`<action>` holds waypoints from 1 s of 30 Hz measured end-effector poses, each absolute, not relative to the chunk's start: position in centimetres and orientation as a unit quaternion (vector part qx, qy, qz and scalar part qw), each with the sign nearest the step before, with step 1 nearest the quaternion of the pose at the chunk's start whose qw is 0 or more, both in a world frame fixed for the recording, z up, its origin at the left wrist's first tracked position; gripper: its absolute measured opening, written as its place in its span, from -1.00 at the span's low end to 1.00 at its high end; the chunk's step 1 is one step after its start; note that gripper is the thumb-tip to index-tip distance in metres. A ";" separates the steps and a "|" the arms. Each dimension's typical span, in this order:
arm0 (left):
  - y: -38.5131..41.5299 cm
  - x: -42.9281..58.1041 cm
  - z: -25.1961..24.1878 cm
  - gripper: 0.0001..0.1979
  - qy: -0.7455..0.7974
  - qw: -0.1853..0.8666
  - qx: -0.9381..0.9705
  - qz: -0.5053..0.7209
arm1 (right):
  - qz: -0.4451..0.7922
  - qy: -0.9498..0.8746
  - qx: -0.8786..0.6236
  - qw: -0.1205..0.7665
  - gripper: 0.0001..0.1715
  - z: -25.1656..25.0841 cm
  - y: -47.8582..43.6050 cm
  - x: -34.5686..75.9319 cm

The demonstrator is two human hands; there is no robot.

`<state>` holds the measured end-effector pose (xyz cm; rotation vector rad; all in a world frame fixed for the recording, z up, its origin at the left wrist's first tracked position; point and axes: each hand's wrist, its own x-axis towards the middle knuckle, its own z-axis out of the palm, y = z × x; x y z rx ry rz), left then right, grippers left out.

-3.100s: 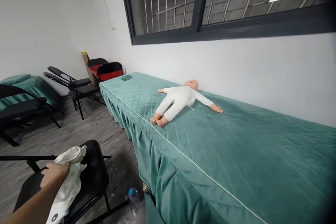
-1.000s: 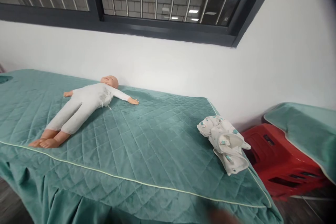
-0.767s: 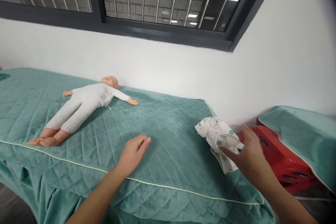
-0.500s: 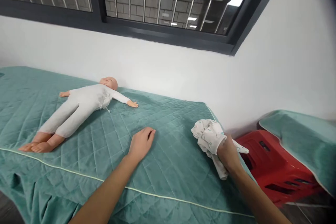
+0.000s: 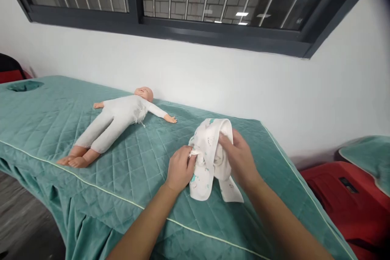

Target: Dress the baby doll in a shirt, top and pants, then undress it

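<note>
A white baby garment [image 5: 202,183] with small teal and dark prints is bunched between my two hands, just over the green quilted cover. My left hand [image 5: 182,167] pinches a gathered bit of it on the left side. On the right, my right hand [image 5: 239,156] grips its upper folded part, the thumb in front and the other fingers partly hidden behind the cloth. A loose flap hangs down below. Left of my hands a baby doll [image 5: 118,115] in a white long-sleeved suit lies on its back, arms spread, its head toward the wall.
The green quilted cover [image 5: 146,187] lies over a bed with a hole [image 5: 26,85] at its far left end. A red plastic stool [image 5: 332,195] stands at the right, partly under another green cloth [image 5: 370,156]. Behind are a white wall [image 5: 213,77] and a barred window.
My right hand has brought the garment leftward from the bed's right edge. My left hand, empty before, has moved right and taken hold of it. The view has shifted left.
</note>
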<state>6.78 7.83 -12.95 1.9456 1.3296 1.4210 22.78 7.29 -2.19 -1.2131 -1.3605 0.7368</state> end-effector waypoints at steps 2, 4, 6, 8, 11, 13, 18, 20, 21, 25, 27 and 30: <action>8.2 6.6 -13.1 -0.74 0.506 0.250 0.632 0.530 | 0.289 -0.572 -0.525 0.560 -0.57 -1.3 8.0 23.8; 8.5 6.2 -13.1 -0.74 0.525 0.311 0.540 0.580 | 0.274 -0.534 -0.540 0.590 -0.62 -0.7 8.6 25.2; 8.7 5.9 -13.0 -0.75 0.526 0.344 0.458 0.629 | 0.273 -0.484 -0.545 0.628 -0.65 -0.3 8.9 26.6; 8.7 5.7 -13.0 -0.76 0.519 0.351 0.424 0.654 | 0.259 -0.452 -0.544 0.657 -0.66 -0.3 8.7 27.8; 8.7 5.7 -13.1 -0.74 0.508 0.332 0.439 0.662 | 0.192 -0.465 -0.566 0.653 -0.69 -0.4 8.2 29.6; 8.8 5.7 -13.1 -0.73 0.512 0.295 0.449 0.670 | 0.134 -0.495 -0.598 0.616 -0.70 -0.3 7.6 30.7; 9.5 5.6 -12.4 -0.70 0.525 0.282 0.450 0.665 | -0.112 -0.653 -0.592 0.459 -0.69 -1.4 4.0 31.0; 9.5 5.6 -12.0 -0.69 0.512 0.314 0.455 0.657 | -0.125 -0.768 -0.501 0.379 -0.67 -3.3 1.6 29.1; 9.4 5.6 -11.8 -0.69 0.507 0.323 0.457 0.655 | -0.078 -0.834 -0.452 0.308 -0.61 -4.6 0.6 27.8; 8.7 5.2 -11.8 -0.70 0.512 0.315 0.465 0.650 | -0.031 -0.849 -0.489 0.195 -0.46 -8.9 -0.4 23.5; 8.4 4.8 -12.1 -0.70 0.525 0.292 0.470 0.647 | -0.044 -0.798 -0.573 0.179 -0.34 -9.7 1.1 23.0; 8.2 4.2 -12.5 -0.70 0.538 0.263 0.474 0.645 | -0.068 -0.744 -0.645 0.161 -0.32 -9.3 4.0 24.2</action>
